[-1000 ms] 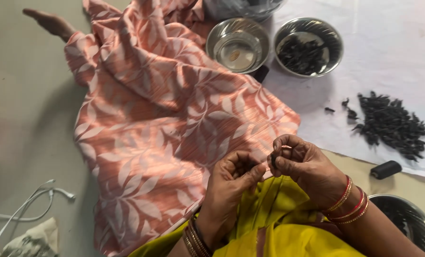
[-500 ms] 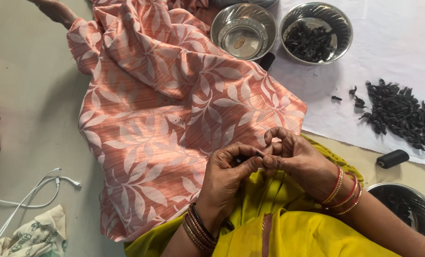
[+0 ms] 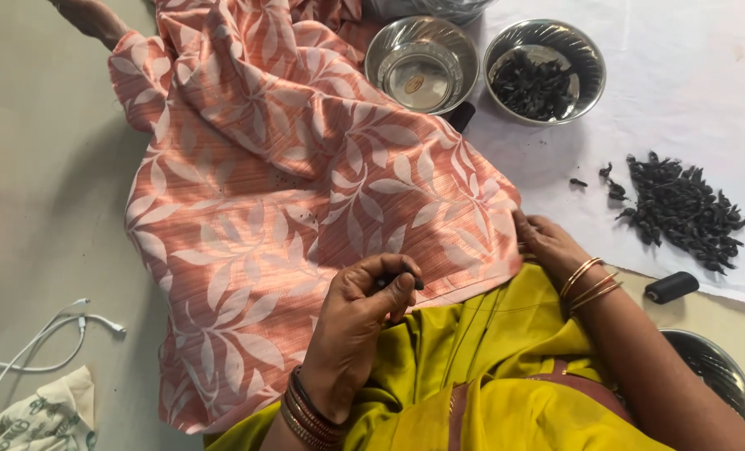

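Dark pod (image 3: 387,282), tiny, mostly hidden between thumb and fingertips of left hand (image 3: 357,327), pinched shut on it, near centre over peach leaf-print cloth (image 3: 289,192). Right hand (image 3: 548,242) rests on cloth edge, fingers partly tucked under, can't tell its grip. Far right: white sheet (image 3: 690,75), pile of dark pods (image 3: 681,210), two steel bowls (image 3: 423,63), one holding pods. Near-right bowl (image 3: 715,367) cut off.

Floor (image 3: 47,184): white sheet (image 3: 681,75) w/ 2 steel bowls (image 3: 423,63), dark pods(?) pile (image 3: 681,209); white cable (image 3: 47,342).
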